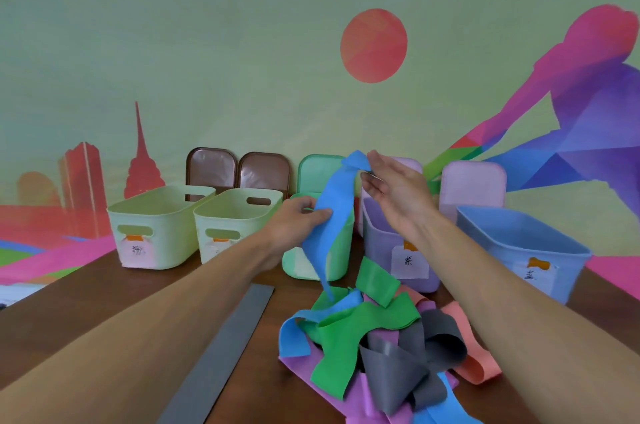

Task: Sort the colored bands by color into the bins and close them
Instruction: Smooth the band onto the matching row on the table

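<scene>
A blue band (332,212) hangs stretched between my two hands above the table. My left hand (299,221) pinches its middle part, and my right hand (391,182) holds its top end high, fingers half spread. The band's lower tail reaches down to a tangled pile of bands (377,337) in green, blue, purple, grey and salmon. Behind stand open bins: two pale green bins (156,226) (235,222), a mint bin (304,264) partly hidden by the band, a purple bin (388,243) and a blue bin (519,247).
A flat grey band (221,351) lies alone on the brown table, left of the pile. Lids lean on the wall behind the bins: two brown lids (211,169) (265,174), a mint lid (317,172) and a pink lid (474,186).
</scene>
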Demonstrator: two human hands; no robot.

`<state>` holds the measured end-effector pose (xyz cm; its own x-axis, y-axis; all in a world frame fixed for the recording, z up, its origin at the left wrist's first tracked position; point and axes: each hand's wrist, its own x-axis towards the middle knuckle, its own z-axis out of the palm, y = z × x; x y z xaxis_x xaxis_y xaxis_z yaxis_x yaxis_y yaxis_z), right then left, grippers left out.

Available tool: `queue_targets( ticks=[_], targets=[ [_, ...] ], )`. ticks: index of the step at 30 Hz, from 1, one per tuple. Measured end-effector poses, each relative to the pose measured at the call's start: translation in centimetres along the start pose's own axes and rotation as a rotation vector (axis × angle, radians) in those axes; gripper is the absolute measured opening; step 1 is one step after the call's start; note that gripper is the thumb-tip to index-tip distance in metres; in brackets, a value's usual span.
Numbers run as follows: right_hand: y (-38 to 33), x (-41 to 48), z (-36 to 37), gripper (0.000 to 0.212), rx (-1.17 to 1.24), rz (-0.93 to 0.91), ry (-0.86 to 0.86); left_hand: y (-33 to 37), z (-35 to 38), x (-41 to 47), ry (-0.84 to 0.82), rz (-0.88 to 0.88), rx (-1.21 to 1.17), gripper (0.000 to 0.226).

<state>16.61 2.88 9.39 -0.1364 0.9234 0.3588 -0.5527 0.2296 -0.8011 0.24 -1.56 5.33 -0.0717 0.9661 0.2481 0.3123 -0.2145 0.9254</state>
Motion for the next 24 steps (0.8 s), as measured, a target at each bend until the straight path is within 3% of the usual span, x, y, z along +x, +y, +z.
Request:
queue_targets(
  ticks=[3,5,7,12,16,21,24],
  targets=[
    [1.3,0.1,1.3,0.040,-0.106,0.034,0.014,0.3,-3.0,-1.0,0.060,0.001,0.181,0.014],
    [2.5,-0.1,2.3,0.047,-0.306,0.033,0.016,0.2,-5.0,-2.0,0.059,-0.016,0.285,0.017],
    [3.8,-0.3,3.8,0.043,-0.501,0.011,0.001,-0.1,-7.2,-3.3,0.061,-0.022,0.373,0.017],
    [8.2,-1.1,7.4,0.005,-0.751,-0.018,-0.078,-2.0,-12.9,-6.6,0.099,-0.088,0.576,0.014],
    [12.6,-1.4,9.8,0.005,-0.898,-0.013,-0.198,-5.0,-17.0,-9.5,0.096,-0.202,0.603,0.018],
    [18.1,-0.7,12.9,0.012,-1.272,-0.115,-0.298,-8.6,-21.1,-12.7,0.035,-0.381,0.503,0.017],
    [21.0,-0.3,14.8,0.010,-1.226,-0.027,-0.297,-10.9,-22.8,-13.9,0.057,-0.458,0.402,0.021]
  ],
)
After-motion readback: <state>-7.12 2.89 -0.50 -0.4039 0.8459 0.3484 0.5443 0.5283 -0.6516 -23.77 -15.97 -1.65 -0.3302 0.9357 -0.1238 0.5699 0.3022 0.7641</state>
